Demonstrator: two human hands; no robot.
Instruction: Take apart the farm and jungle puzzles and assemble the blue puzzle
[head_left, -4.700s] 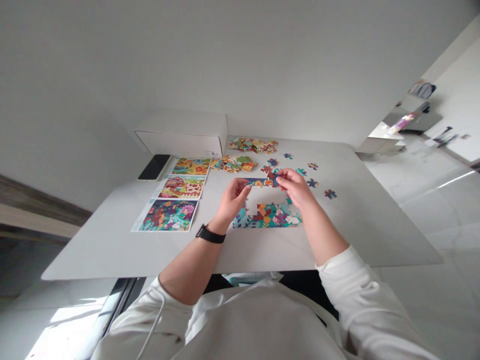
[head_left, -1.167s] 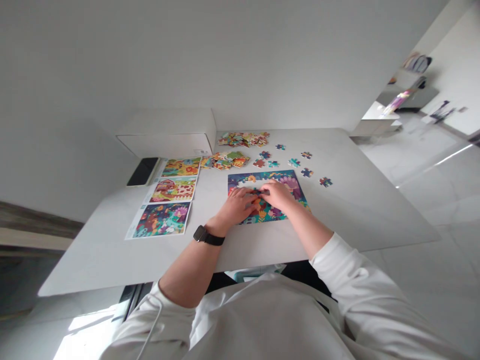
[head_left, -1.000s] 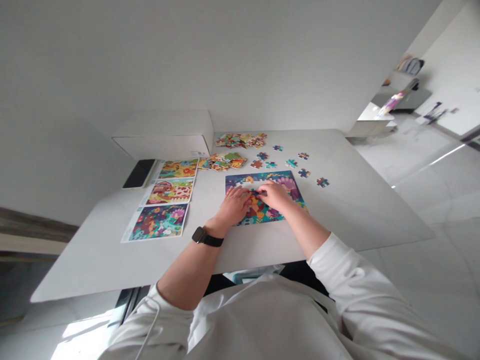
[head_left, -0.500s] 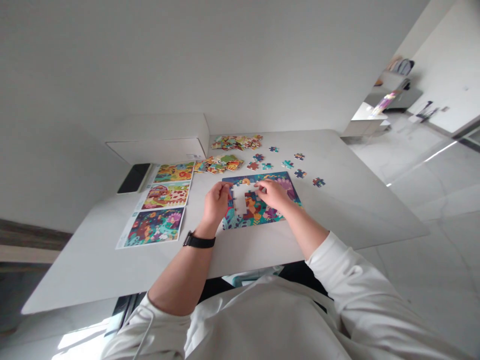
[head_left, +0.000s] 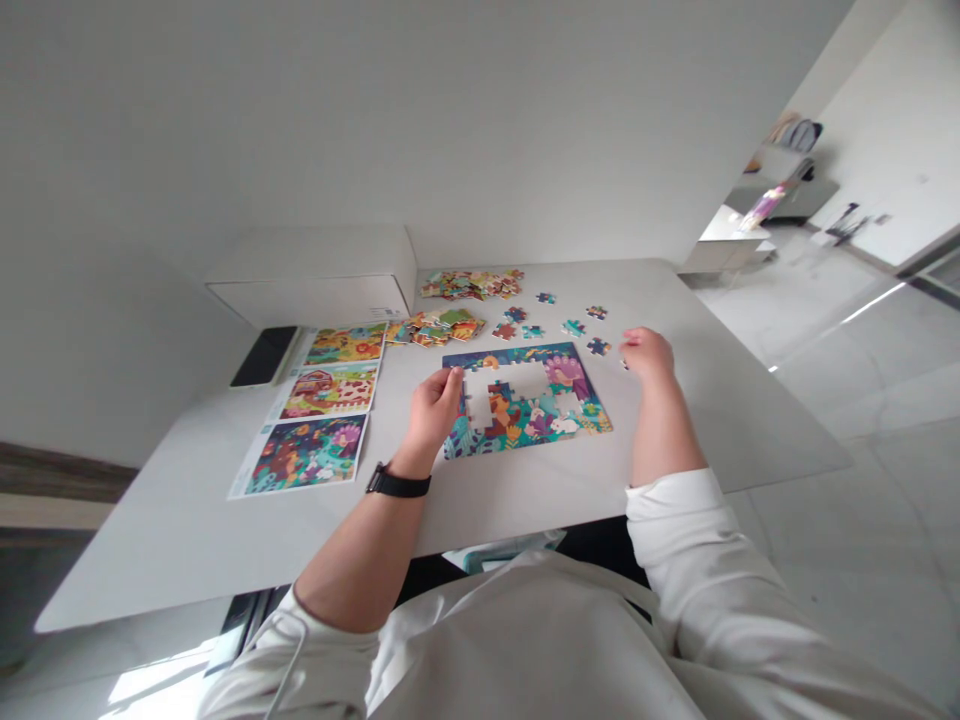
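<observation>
A partly assembled colourful jigsaw puzzle [head_left: 559, 415] lies flat on the white table [head_left: 720, 420]; a white gap shows in its upper middle. My left hand [head_left: 433, 405], a black watch on its wrist, curls its fingers on the puzzle's left edge. My right hand [head_left: 646, 353] is out to the right of the puzzle, fingers closed over a loose puzzle piece [head_left: 624, 364] that is mostly hidden. Another loose piece [head_left: 598, 346] lies just left of that hand.
Several loose pieces [head_left: 574, 327] are scattered behind the puzzle, with two piles [head_left: 471, 284] [head_left: 435, 328] further left. Three picture cards [head_left: 327, 390] lie in a column at left. A white box [head_left: 315, 275] and a black phone [head_left: 262, 355] sit at the back left.
My right hand left the puzzle and moved right onto a loose piece. My left hand shifted from the puzzle's middle to its left edge. The view drifted slightly.
</observation>
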